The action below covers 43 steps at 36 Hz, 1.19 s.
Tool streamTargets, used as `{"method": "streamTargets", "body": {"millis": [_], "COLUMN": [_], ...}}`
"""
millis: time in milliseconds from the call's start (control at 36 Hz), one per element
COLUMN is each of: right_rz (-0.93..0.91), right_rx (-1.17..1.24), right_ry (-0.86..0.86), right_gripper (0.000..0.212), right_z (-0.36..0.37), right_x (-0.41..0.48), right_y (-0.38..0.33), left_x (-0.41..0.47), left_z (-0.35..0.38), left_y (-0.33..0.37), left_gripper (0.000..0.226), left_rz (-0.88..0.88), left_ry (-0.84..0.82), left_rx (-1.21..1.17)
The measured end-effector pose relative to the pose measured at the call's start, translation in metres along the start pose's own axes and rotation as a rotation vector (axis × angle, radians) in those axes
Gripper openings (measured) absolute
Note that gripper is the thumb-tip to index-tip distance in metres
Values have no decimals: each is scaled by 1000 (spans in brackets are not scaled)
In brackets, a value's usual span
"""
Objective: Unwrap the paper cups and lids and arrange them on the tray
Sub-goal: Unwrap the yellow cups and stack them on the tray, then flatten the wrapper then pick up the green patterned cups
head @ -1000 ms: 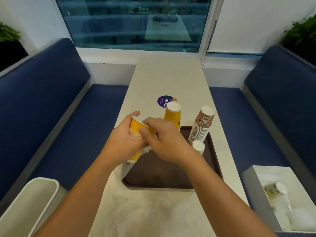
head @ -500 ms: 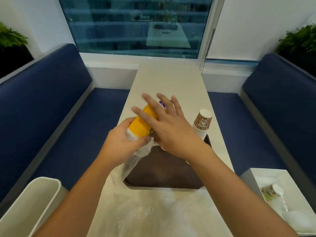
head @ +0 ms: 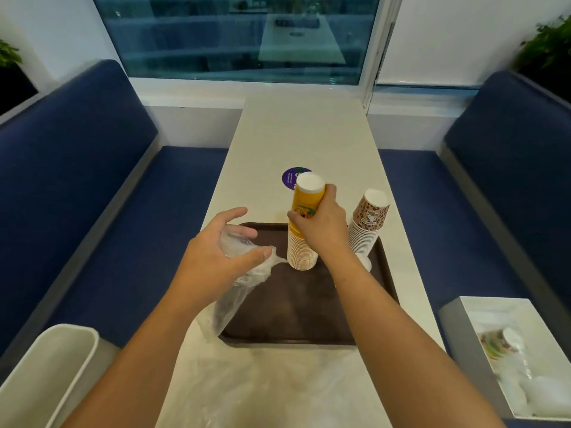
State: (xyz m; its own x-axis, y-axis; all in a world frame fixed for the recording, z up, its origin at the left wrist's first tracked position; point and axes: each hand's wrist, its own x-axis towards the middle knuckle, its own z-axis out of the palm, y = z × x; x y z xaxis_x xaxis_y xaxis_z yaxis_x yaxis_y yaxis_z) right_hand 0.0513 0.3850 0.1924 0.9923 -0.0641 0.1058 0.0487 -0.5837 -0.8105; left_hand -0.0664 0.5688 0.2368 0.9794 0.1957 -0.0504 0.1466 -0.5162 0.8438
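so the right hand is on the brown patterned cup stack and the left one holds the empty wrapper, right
No: the head view shows the right hand gripping the yellow cup stack; the brown patterned stack stands untouched beside it. The left hand does hold the wrapper.

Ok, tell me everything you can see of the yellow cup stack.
The yellow cup stack is a tall column of nested paper cups, upside down, the top cup's white base facing up. That cup's yellow-orange wall carries a small print; below, only ringed rims show. It stands upright on the far part of the brown tray, bare of wrapping. The right hand grips its upper half. The plastic wrap held in the left hand ends close beside its foot; contact unclear.
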Motion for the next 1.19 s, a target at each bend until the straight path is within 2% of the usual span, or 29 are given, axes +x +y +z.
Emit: {"method": "streamTargets", "body": {"millis": [83,139,222,278,361,417,472,528,583,667,722,778,806,861,889,944,1028,1111,1194], "right_rz": [41,42,-53,-152,-344,-383,-338,-308,-346,-318,-227,-175,-168,-176,-206,-214,-7,189,256], "right_rx": [2,3,12,55,156,228,243,154,66,167,278,372,413,361,287,165,204,214,167], "right_ry": [-26,-21,53,164,311,217,-34,-340,-447,-260,-95,-52,-102,-237,-252,-112,228,519,588], "right_gripper": [77,84,95,83,53,37,22,6,16,20,19,13,11,28,33,23,5,9,25], "right_z": [9,9,-2,-15,-37,-46,-54,-55,-54,-54,-55,-58,-59,-58,-57,-59,-83,-114,-134], "right_x": [-4,-9,-24,-45,-87,-112,-131,-137,-146,-150,-150,-157,-163,-176,-181,-185,-183,-188,-201], "right_y": [16,17,4,-14,-44,-62,-77,-87,-90,-87,-82,-82,-84,-82,-77,-60,-31,1,23], "left_x": [1,0,-4,-8,-18,-25,-36,-41,-50,-61,-68,-76,-80,-88,-93,-101,-109,-116,-122], "left_z": [-1,-3,-7,-11,-15,-18,-19,-18,-18,-28,-37,-42,-41,-38,-37,-38,-48,-59,-58], "left_y": [-1,0,1,3,9,13,21,30,39,39,34,29,28,25,23,12,-14,-38,-51], "left_gripper": [75,78,84,89,97,103,108,108,112,129,132,111,96,68,58,44,20,8,9], "left_rz": [-3,-1,6,18,35,46,81,123,189,285,270,225,205,175,168,169,143,121,102], "left_ry": [0,-4,-21,-34,-67,-103,-152,-209,-251,-187,-131,-116,-125,-142,-146,-162,-145,-142,-182], "left_rx": [-8,-15,-16,-18,-9,15,18,44,96,175,261,383,436,467,453,433,397,339,317]}}
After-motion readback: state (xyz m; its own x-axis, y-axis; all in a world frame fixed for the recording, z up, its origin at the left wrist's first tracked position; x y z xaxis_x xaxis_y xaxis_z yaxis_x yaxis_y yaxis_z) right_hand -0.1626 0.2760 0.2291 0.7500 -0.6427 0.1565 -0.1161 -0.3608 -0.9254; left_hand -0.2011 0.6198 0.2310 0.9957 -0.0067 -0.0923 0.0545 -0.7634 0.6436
